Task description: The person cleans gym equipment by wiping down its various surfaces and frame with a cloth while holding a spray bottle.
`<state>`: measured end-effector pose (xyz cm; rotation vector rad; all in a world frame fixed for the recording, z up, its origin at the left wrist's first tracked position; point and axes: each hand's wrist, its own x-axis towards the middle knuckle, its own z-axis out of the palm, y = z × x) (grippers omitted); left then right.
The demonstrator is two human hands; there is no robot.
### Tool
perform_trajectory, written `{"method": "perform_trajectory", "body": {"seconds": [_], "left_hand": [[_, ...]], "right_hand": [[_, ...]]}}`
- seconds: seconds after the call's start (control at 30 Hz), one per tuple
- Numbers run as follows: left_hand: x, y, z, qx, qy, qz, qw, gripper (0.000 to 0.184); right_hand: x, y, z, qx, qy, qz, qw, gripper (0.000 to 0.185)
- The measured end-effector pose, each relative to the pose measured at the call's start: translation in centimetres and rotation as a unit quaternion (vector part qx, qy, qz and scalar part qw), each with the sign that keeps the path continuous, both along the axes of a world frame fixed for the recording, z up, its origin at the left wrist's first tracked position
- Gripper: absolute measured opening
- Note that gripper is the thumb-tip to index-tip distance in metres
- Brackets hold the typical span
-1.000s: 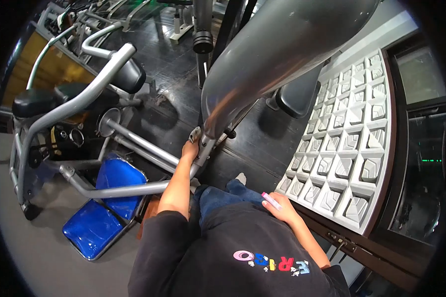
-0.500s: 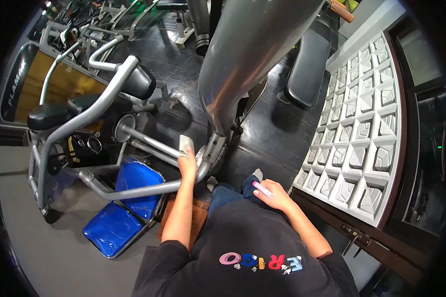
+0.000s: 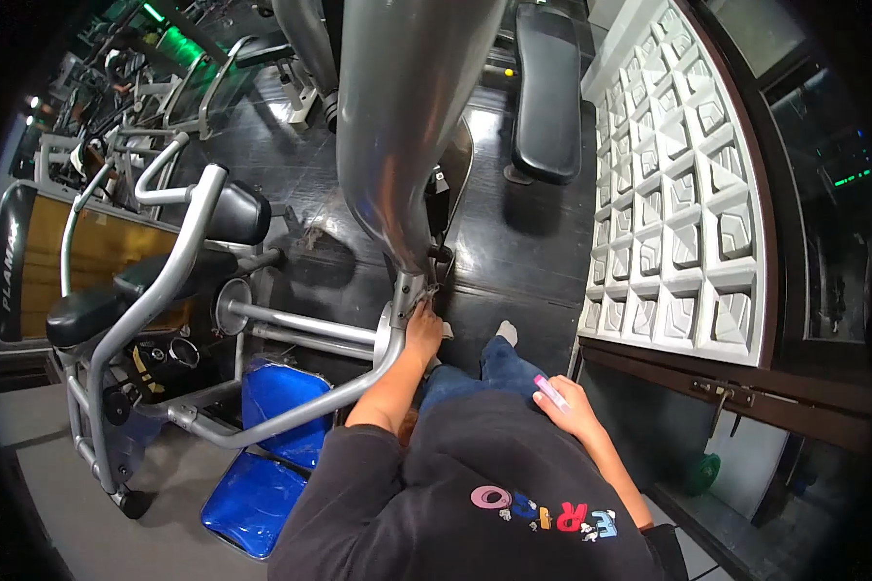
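My left hand [image 3: 422,324] is against the lower end of the thick grey machine column [image 3: 397,126], beside the bolted metal bracket [image 3: 409,295]. Its fingertips are partly hidden, and the pale cloth seen in it earlier cannot be made out clearly. Held near my lap, my right hand [image 3: 574,409] is closed around a small pink and clear tube [image 3: 550,392]. A curved silver frame tube [image 3: 291,416] runs leftward from the foot of the column.
A blue folding chair [image 3: 254,494] lies at the lower left by a machine with black pads [image 3: 87,315]. A black padded bench [image 3: 546,97] stands ahead. White relief panel [image 3: 683,203] on the right, with a dark ledge [image 3: 639,363] below it.
My left hand has gone from the left side of the column's foot, where it held a pale cloth, to its right side. The view has shifted; my right hand still holds the tube.
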<state>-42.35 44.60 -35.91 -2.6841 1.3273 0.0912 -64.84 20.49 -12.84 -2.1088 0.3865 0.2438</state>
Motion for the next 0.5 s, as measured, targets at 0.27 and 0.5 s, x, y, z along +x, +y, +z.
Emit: {"method": "perform_trajectory", "body": {"seconds": [0.27,0.5], "left_hand": [[8.1,-4.6,6.7,0.11,0.261,-0.02,0.959,0.037],[10.4,-1.7,10.8,-0.02,0.229,-0.166,0.959,0.019]], "right_hand": [[0.4,0.7,0.3,-0.003,-0.039,-0.019,0.999,0.029],[1.6,1.9,-0.2,0.014,0.003,-0.001,1.0,0.031]]}}
